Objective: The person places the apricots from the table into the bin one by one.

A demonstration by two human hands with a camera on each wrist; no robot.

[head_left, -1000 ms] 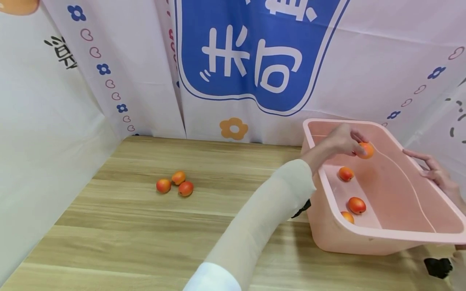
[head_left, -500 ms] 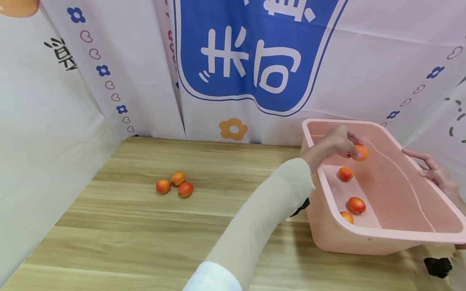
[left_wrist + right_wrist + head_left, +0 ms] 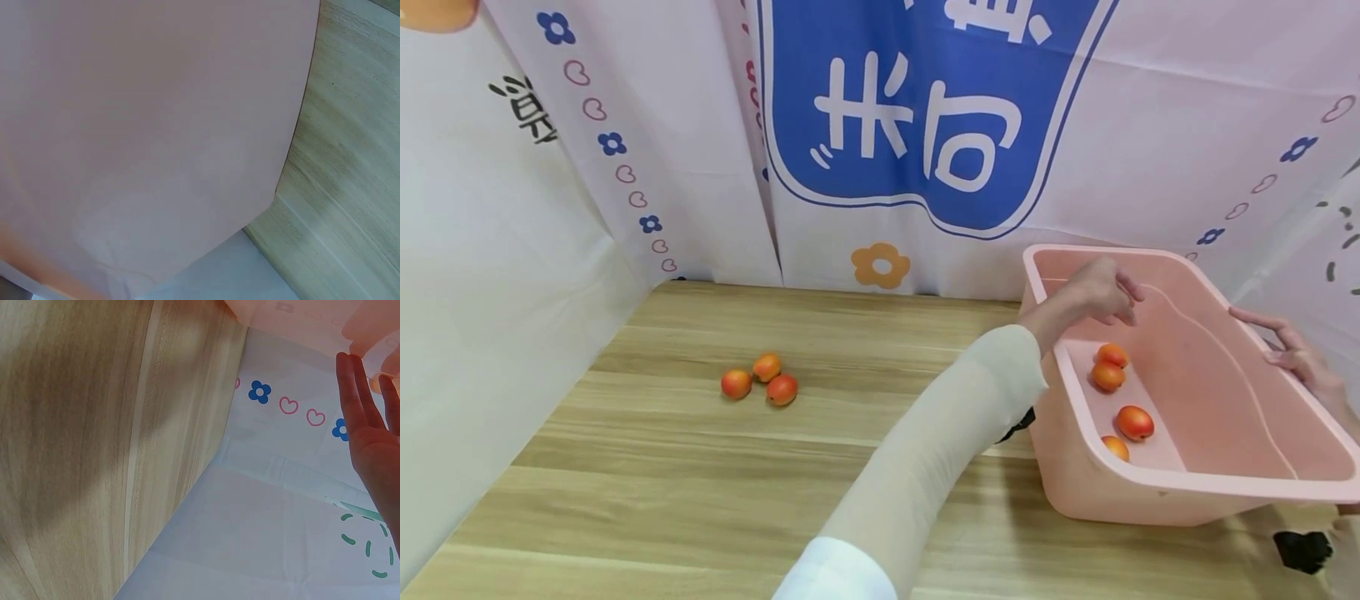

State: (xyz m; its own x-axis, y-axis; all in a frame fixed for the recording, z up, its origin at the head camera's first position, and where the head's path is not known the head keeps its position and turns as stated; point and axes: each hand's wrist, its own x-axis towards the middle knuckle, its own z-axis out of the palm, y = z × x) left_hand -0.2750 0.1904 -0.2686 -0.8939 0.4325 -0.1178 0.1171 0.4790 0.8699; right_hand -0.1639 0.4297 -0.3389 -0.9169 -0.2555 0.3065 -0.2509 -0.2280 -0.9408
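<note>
My left hand (image 3: 1105, 292) hangs inside the pink plastic tub (image 3: 1150, 475), fingers loosely bent and holding nothing. Below it on the tub floor lie small oval orange-red fruits: two touching, a front one (image 3: 1107, 377) and one behind (image 3: 1113, 355). Nearer me are a redder fruit (image 3: 1135, 423) and one partly hidden by the rim (image 3: 1115, 447). My right hand (image 3: 1300, 354) rests against the tub's right rim. In the right wrist view its fingers (image 3: 357, 394) lie straight against the outer wall. The left wrist view shows mostly pink tub wall (image 3: 156, 125), no hand clearly.
Three more orange-red fruits (image 3: 782, 389) sit grouped on the wooden table (image 3: 700, 483), left of the tub. A white printed cloth (image 3: 715, 208) with a blue sign hangs behind the table. My left sleeve (image 3: 940, 433) crosses the tub's left rim.
The orange-red fruit in my left hand has been let go and now lies on the tub floor, touching another. My left fingers have loosened. The right hand stays at the rim.
</note>
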